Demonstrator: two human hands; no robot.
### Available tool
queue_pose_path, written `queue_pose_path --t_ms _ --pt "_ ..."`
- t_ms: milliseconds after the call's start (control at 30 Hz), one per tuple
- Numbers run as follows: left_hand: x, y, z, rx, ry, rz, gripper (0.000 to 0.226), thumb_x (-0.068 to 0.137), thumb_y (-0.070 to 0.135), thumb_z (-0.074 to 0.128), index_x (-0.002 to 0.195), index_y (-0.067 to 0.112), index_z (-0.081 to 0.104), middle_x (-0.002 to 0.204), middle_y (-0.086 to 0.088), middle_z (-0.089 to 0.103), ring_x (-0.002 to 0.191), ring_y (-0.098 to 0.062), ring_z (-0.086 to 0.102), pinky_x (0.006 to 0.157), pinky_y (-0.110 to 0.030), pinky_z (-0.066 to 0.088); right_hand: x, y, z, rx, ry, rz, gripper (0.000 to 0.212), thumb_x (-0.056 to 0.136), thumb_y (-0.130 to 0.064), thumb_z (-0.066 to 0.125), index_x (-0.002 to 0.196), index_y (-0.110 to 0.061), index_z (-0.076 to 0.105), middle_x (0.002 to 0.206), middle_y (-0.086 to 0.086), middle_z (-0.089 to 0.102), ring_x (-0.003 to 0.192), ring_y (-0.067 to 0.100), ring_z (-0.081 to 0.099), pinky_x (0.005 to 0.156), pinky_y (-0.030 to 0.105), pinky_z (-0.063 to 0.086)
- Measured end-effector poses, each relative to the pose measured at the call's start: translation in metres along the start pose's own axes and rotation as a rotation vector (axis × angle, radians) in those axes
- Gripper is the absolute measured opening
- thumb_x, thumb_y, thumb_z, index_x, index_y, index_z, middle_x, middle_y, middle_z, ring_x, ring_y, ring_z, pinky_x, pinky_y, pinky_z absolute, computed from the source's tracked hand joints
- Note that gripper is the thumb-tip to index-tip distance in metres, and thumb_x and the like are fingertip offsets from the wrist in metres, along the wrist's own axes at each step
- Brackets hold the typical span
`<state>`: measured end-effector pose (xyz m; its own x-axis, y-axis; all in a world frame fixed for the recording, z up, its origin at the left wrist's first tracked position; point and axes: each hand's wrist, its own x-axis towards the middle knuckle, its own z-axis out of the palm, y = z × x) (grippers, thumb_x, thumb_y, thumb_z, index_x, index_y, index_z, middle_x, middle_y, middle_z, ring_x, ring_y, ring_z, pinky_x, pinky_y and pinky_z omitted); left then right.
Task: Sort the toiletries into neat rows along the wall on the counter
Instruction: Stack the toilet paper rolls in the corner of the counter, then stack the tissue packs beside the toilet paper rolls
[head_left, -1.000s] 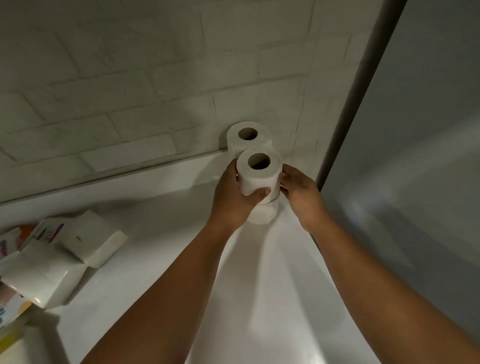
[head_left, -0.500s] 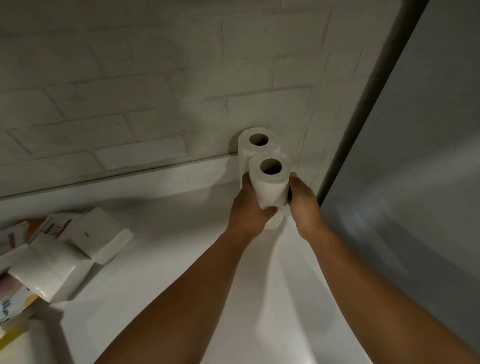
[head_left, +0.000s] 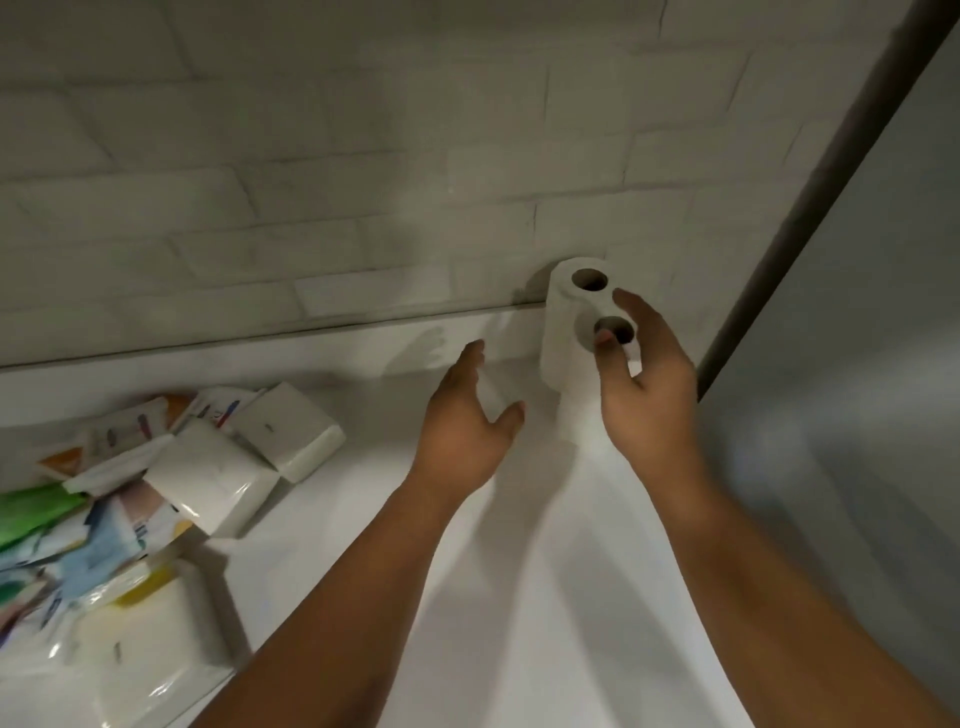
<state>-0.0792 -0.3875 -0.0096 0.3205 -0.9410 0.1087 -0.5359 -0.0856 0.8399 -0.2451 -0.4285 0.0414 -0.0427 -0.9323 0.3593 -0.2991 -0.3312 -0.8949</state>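
Two stacks of white toilet rolls stand in the right corner of the white counter (head_left: 519, 597). The rear roll (head_left: 563, 288) touches the brick wall. The front roll (head_left: 563, 353) stands just before it, on top of another roll. My right hand (head_left: 647, 384) hovers over the front roll with fingers spread, holding nothing. My left hand (head_left: 467, 426) is open to the left of the rolls, apart from them. A heap of tissue packs (head_left: 288, 431) and colourful packets (head_left: 67, 525) lies at the left.
A white brick wall (head_left: 311, 182) runs along the back of the counter. A dark vertical edge (head_left: 810, 192) and a grey panel close off the right side. A large plastic-wrapped tissue pack (head_left: 114, 649) lies at the lower left.
Both hands have let go of the front roll, which now stands on its stack. The left hand has drawn back to the left and the right hand has lifted open above it.
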Motion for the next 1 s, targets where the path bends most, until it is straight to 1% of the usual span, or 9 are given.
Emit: queue_pose_path --t_ms 133,200,267,433,533,633,833,933,1000 --pt "-0.022 -0.026 -0.064 0.076 0.12 0.036 0.065 0.087 0.033 0.071 0.146 0.025 0.043 0.144 0.007 0.051 0.129 -0.011 0.051 0.109 -0.032 0.043 -0.036 -0.022 0.053 0.032 -0.152 -0.04 0.035 0.095 -0.022 0.058 0.13 -0.026 0.057 0.125 -0.016 0.061 0.109 -0.002 0.056 0.105 0.022 0.043" --pt "-0.032 -0.043 -0.101 0.167 0.154 0.049 0.058 0.087 0.03 0.071 0.141 0.022 0.049 0.139 0.005 0.056 0.125 -0.012 0.053 0.103 -0.022 0.04 -0.057 -0.031 0.088 0.05 -0.247 -0.04 0.033 0.095 -0.021 0.059 0.127 -0.028 0.058 0.122 -0.03 0.056 0.113 -0.012 0.051 0.106 0.017 0.039" --pt "-0.04 -0.062 -0.137 0.235 0.173 0.066 0.053 0.087 0.025 0.072 0.136 0.017 0.054 0.134 0.002 0.06 0.122 -0.014 0.055 0.099 -0.019 0.038 -0.078 -0.038 0.123 0.081 -0.323 -0.027 0.034 0.094 -0.02 0.06 0.127 -0.025 0.059 0.122 -0.028 0.056 0.118 -0.012 0.05 0.106 0.015 0.038" --pt "-0.049 -0.13 -0.213 0.393 0.191 -0.032 0.048 0.084 0.018 0.073 0.13 0.011 0.06 0.128 -0.008 0.065 0.117 -0.025 0.06 0.095 -0.021 0.038 -0.136 -0.042 0.204 -0.007 -0.537 0.164 0.038 0.09 -0.025 0.065 0.127 -0.022 0.058 0.124 -0.01 0.061 0.113 0.009 0.058 0.096 0.023 0.046" --pt "-0.049 -0.169 -0.242 0.471 0.137 -0.105 0.052 0.086 0.022 0.073 0.134 0.011 0.057 0.134 -0.012 0.06 0.124 -0.03 0.055 0.105 -0.034 0.043 -0.164 -0.036 0.243 -0.196 -0.696 0.248 0.049 0.089 -0.034 0.064 0.134 -0.019 0.052 0.129 0.0 0.059 0.116 0.018 0.058 0.098 0.031 0.047" --pt "-0.046 -0.2 -0.262 0.535 0.061 -0.192 0.056 0.09 0.027 0.067 0.141 0.014 0.049 0.142 -0.011 0.052 0.129 -0.031 0.048 0.107 -0.042 0.043 -0.186 -0.038 0.274 -0.287 -0.832 0.373 0.059 0.091 -0.04 0.059 0.143 -0.016 0.043 0.137 0.005 0.054 0.122 0.022 0.055 0.098 0.029 0.043" --pt "-0.04 -0.223 -0.277 0.588 -0.062 -0.251 0.063 0.093 0.03 0.063 0.148 0.015 0.036 0.14 -0.013 0.053 0.129 -0.032 0.049 0.107 -0.045 0.044 -0.207 -0.044 0.318 -0.076 -0.76 0.6 0.028 0.091 -0.032 0.055 0.111 -0.012 0.061 0.106 0.003 0.068 0.1 0.023 0.062 0.092 0.039 0.05" --pt "-0.042 -0.228 -0.28 0.541 -0.002 -0.227 0.057 0.092 0.032 0.062 0.143 0.016 0.043 0.126 -0.013 0.061 0.115 -0.033 0.057 0.096 -0.047 0.051 -0.21 -0.045 0.325 0.036 -0.692 0.683 0.023 0.092 -0.028 0.055 0.109 -0.013 0.061 0.101 0.003 0.067 0.093 0.02 0.063 0.078 0.03 0.048" --pt "-0.046 -0.229 -0.281 0.492 0.089 -0.18 0.049 0.089 0.034 0.064 0.132 0.013 0.052 0.113 -0.012 0.065 0.103 -0.033 0.061 0.086 -0.047 0.055 -0.211 -0.043 0.323 0.137 -0.641 0.745 0.023 0.092 -0.028 0.057 0.11 -0.014 0.061 0.098 -0.001 0.067 0.09 0.017 0.063 0.08 0.029 0.049"
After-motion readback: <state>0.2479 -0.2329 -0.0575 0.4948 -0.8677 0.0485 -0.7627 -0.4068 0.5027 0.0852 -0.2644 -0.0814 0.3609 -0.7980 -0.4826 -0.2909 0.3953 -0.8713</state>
